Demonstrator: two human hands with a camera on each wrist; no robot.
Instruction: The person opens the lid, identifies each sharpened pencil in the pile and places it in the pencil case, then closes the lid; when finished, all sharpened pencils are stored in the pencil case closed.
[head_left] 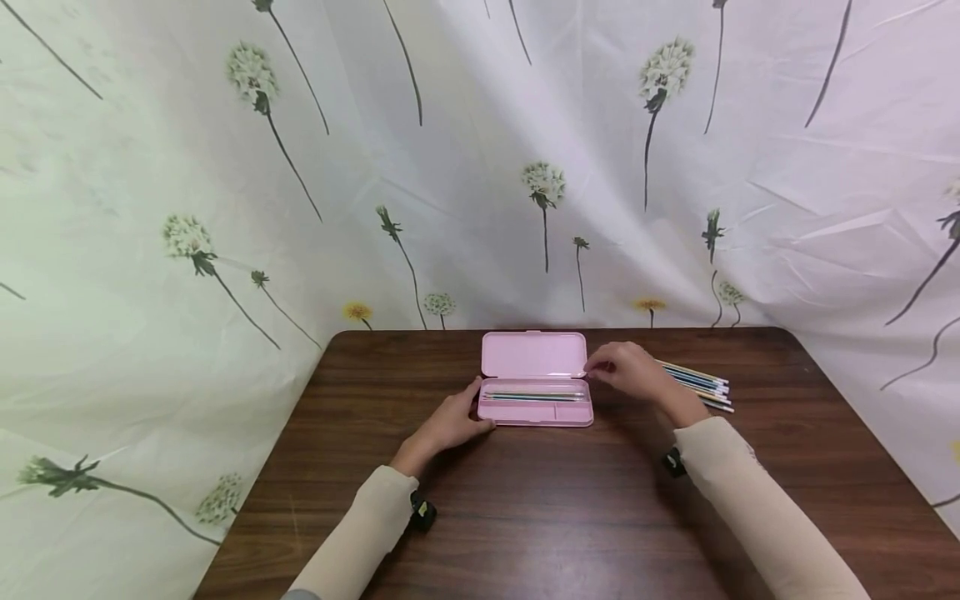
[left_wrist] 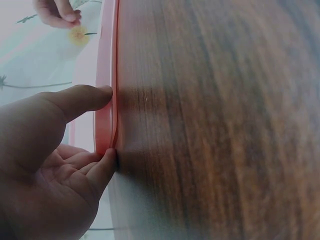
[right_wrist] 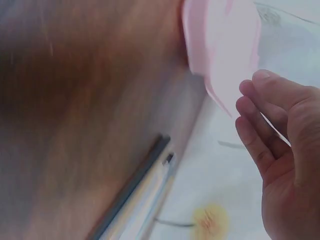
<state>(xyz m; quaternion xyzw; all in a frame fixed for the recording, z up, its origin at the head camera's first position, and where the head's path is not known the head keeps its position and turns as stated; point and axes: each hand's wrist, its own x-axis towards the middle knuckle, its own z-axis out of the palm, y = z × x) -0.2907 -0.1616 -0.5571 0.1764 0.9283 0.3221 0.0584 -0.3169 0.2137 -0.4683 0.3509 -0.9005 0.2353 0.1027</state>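
Observation:
A pink pencil case (head_left: pixel 535 412) lies on the table with its lid (head_left: pixel 533 354) folded back toward the wall. Inside its long compartment are a few pencils (head_left: pixel 532 397); the smaller front compartments hold nothing that I can see. My left hand (head_left: pixel 450 421) grips the case's left end, thumb on the front side and fingers at the corner, as the left wrist view (left_wrist: pixel 60 150) shows. My right hand (head_left: pixel 630 371) hovers by the lid's right corner, its fingers loosely bent. In the right wrist view no object shows between those fingers (right_wrist: pixel 255 135).
To the right, partly behind my right forearm, lies a loose bundle of several pencils (head_left: pixel 697 385) with white ends. The brown wood-grain table (head_left: pixel 525 517) meets a white cloth (head_left: pixel 480 167) printed with dandelions at its back edge.

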